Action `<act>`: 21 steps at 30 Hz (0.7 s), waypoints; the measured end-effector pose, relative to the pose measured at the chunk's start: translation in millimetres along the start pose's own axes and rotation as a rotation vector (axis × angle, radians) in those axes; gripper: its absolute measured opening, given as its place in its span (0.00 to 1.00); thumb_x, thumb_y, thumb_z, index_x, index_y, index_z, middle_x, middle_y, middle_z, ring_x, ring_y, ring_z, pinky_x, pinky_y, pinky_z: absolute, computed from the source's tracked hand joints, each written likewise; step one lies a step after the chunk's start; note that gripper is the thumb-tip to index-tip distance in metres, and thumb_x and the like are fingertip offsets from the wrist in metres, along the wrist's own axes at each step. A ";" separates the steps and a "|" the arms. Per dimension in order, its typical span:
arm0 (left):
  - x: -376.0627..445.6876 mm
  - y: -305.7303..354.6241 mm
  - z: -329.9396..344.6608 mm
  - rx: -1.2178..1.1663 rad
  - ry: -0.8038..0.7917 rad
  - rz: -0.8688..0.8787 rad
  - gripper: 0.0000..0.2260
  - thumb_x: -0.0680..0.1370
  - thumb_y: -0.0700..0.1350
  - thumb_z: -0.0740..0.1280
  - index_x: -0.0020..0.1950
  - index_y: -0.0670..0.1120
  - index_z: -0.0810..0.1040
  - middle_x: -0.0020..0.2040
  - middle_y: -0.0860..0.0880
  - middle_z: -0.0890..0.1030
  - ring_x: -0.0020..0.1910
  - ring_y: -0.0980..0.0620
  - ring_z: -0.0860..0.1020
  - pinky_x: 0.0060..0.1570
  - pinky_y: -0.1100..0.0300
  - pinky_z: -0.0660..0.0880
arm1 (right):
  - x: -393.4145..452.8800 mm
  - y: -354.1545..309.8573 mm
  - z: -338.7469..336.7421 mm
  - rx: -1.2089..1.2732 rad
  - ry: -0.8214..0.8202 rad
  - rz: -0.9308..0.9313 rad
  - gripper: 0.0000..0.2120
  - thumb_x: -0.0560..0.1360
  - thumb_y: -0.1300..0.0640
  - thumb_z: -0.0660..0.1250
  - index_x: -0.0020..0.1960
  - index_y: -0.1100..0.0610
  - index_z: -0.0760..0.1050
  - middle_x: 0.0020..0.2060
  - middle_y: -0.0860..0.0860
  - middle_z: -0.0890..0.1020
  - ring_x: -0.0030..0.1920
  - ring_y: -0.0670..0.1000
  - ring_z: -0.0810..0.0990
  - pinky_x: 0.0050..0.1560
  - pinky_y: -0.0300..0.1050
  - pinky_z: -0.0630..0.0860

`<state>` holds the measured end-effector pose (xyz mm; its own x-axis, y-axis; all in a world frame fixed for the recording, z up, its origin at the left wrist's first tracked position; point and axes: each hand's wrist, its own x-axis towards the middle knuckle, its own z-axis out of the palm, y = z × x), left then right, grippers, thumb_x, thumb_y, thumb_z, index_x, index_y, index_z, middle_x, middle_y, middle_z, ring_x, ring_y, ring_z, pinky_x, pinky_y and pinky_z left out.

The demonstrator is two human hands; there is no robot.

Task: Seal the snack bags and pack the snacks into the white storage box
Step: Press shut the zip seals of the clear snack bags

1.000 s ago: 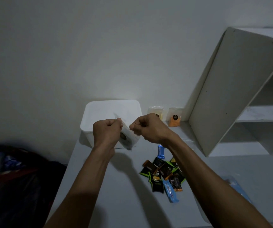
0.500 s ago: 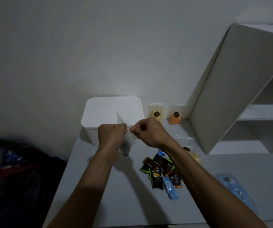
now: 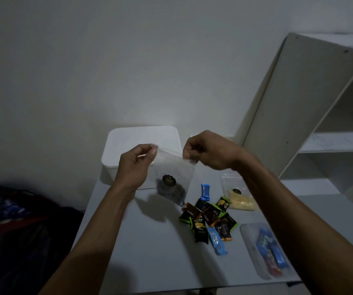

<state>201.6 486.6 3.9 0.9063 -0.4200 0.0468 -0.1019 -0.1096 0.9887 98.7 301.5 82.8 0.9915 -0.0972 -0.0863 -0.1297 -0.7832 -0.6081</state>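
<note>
Both hands, left [image 3: 136, 167] and right [image 3: 205, 152], are spreading apart, each grip pinching a top corner of the limp, light, slippery bag [image 3: 171, 177] hanging at six o'clock from the box [image 3: 116, 150].

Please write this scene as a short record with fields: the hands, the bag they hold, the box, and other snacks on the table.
left hand: pinches the top left corner of the clear bag
right hand: pinches the top right corner
clear bag: held up above the table, dark contents at its bottom
white storage box: behind the bag
small wrapped snacks: loose pile on the table
bag with yellow snack: lies flat, right of the pile
bag with blue packets: near the table's front right
</note>
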 end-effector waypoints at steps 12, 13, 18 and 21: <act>-11.9 3.0 10.8 -0.224 0.162 -0.062 0.03 0.76 0.43 0.72 0.44 0.50 0.83 0.40 0.57 0.82 0.40 0.64 0.78 0.45 0.65 0.73 | -16.1 41.3 52.3 0.524 0.452 0.070 0.07 0.76 0.52 0.70 0.50 0.55 0.82 0.43 0.51 0.83 0.42 0.46 0.80 0.39 0.45 0.82; -13.1 1.3 10.9 -0.216 0.170 -0.059 0.02 0.76 0.43 0.72 0.45 0.50 0.84 0.41 0.57 0.83 0.40 0.64 0.77 0.45 0.65 0.73 | -15.8 41.6 60.1 0.561 0.514 0.069 0.07 0.76 0.53 0.70 0.49 0.55 0.82 0.42 0.51 0.83 0.40 0.45 0.80 0.39 0.44 0.82; -2.3 -15.5 44.6 -0.145 0.147 -0.107 0.03 0.76 0.46 0.72 0.48 0.49 0.85 0.43 0.56 0.84 0.42 0.62 0.79 0.46 0.63 0.76 | -10.3 81.0 73.8 0.672 0.629 0.133 0.07 0.76 0.53 0.70 0.50 0.57 0.83 0.42 0.48 0.84 0.40 0.45 0.81 0.38 0.43 0.81; 12.6 -31.0 75.2 -0.165 0.136 -0.157 0.03 0.76 0.44 0.72 0.49 0.48 0.85 0.43 0.54 0.85 0.43 0.58 0.80 0.48 0.59 0.78 | -3.1 116.2 70.7 0.686 0.663 0.201 0.09 0.76 0.54 0.70 0.51 0.59 0.83 0.43 0.51 0.85 0.40 0.44 0.82 0.38 0.40 0.79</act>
<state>185.4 417.0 -36.9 0.9536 -0.2834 -0.1017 0.1029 -0.0105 0.9946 80.0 254.2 -43.4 0.7263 -0.6807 0.0954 -0.0660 -0.2071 -0.9761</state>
